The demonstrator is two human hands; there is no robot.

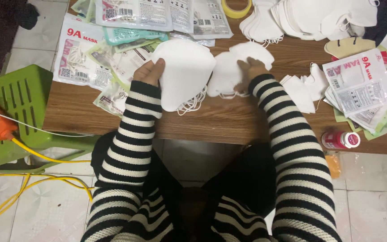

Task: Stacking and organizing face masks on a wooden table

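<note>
Mask stack: white, folded, gripped in my left hand above the wooden table.
Right hand: fingers closed on second white mask pile.
Surroundings: empty mask pouches beside.

Matt white cloth masks lie on the smooth wood-grain desk; glossy, seemingly plastic packets crowd its far-left corner.

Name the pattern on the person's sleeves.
Black and white horizontal stripes on both sleeves, clearest in head view.
</note>
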